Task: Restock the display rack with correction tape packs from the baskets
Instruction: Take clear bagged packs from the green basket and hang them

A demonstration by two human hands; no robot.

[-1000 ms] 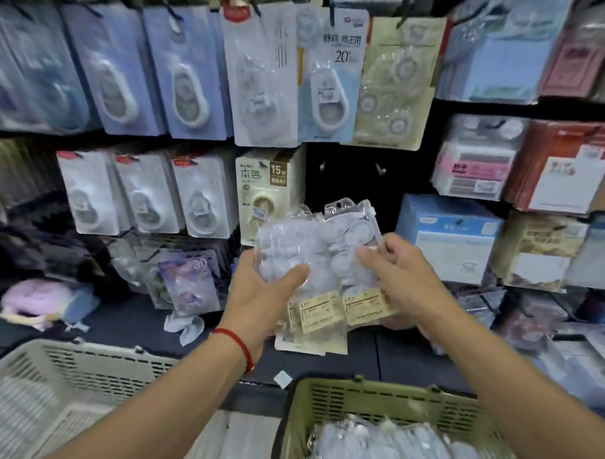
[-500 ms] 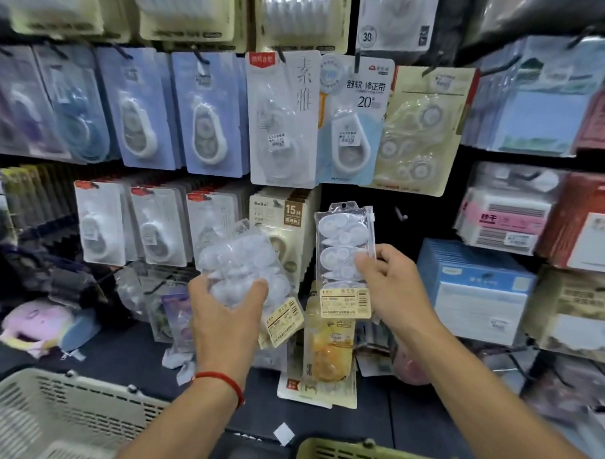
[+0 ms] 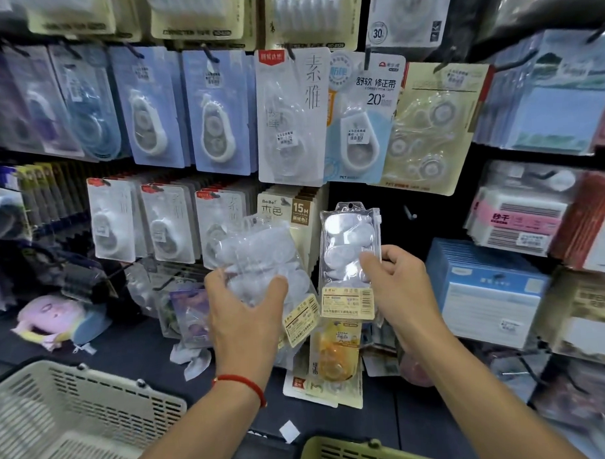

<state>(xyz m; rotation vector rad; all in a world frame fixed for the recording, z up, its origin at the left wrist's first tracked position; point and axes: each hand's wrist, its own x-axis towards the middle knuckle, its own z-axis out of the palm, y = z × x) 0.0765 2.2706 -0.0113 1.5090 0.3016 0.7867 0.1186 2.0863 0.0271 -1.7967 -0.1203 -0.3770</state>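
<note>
Black rack [image 3: 369,223] fills the view, hung with rows of carded correction tape; a bare peg [image 3: 409,212] juts from the dark gap right of centre. Below, a cream basket [image 3: 94,405] and the rim of a green basket [image 3: 363,450] sit at the lower edge. The left hand [image 3: 244,313] grips a loose bundle of clear packs [image 3: 261,261], fingers and thumb wrapped around its lower half, the yellow labels splayed out beneath. The right hand [image 3: 395,288] pinches a single pack [image 3: 351,262] by its right edge, upright, its hang hole [image 3: 351,205] at the top, lower than the peg and to its left.

Risks, in likely order of consequence: the slick bundle may slide apart and scatter from the one-handed hold; the single pack, held at one edge only, may swing and miss the peg; the soft plastic around the hole may buckle if pushed on crooked.
</note>
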